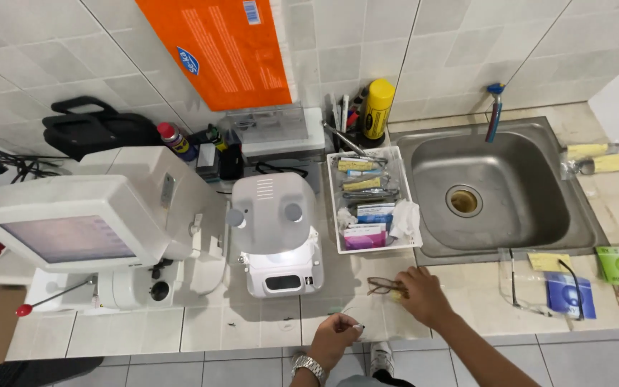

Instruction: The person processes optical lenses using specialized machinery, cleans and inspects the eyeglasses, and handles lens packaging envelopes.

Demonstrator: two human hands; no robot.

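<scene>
The right hand rests palm-down on the tiled worktop, its fingers curled onto a pair of dark-framed glasses. The frame lies flat just to the left of the knuckles, touching the fingertips, and something small and yellowish shows under them, too hidden to tell what it is. The grip looks like a light pinning hold that steadies the frame against the surface, not a lift.

The left hand, with a metal watch at the wrist, sits nearer the worktop's front edge, loosely clenched around a thin white sheet or cloth that spreads under the glasses; it probably keeps the sheet from sliding and gives the lenses a soft bed.

Just behind the glasses stands a white tray of small tools and packets, near enough to reach. To its left is a small white machine, and further left a larger white instrument with a screen. Right of the tray lies a steel sink. Beyond the right forearm, a second pair of glasses lies among coloured cards, well apart from both hands.
</scene>
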